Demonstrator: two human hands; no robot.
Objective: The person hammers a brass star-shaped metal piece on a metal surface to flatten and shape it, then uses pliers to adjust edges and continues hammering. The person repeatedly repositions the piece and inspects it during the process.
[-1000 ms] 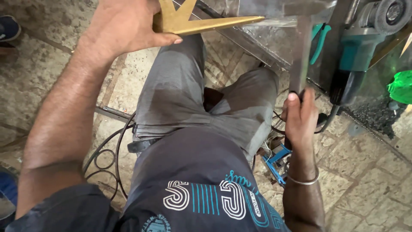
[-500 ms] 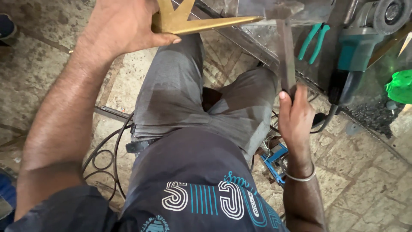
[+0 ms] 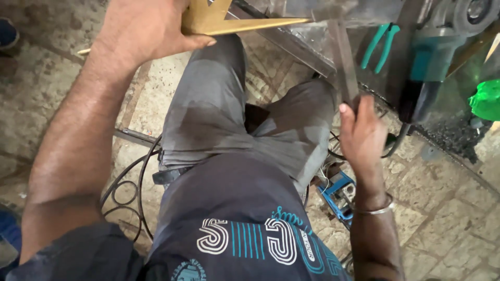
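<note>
We see no container that clearly holds anything; the nearest to one is a blue metal fixture [image 3: 336, 190] on the stone floor [image 3: 448, 208] beside our right knee, and what sits in it is too small to make out.

Our left hand [image 3: 148, 31] is closed around the wide end of a gold-coloured pointed metal piece [image 3: 237, 22] at the top edge of the view. The piece is flat and shiny, with one long spike running to the right and tapering to a fine tip; a second spike rises out of view. That tip reaches the top of a flat grey metal file [image 3: 344, 60], which stands nearly upright over the near edge of the low metal bench [image 3: 302, 44].

Our right hand [image 3: 362, 138] is at the lower end of the file, fingers loosely curled and partly open, the fingertips touching the bar rather than clamping it. A metal bangle [image 3: 375, 209] circles that wrist.

On the bench, to the right of the file, lie teal-handled pliers [image 3: 380, 47] and a teal angle grinder [image 3: 432, 57], its black cord [image 3: 398, 140] dropping toward the floor. A green plastic object [image 3: 487, 99] shows at the right edge. Black cables [image 3: 130, 182] coil on the floor under our left thigh.
</note>
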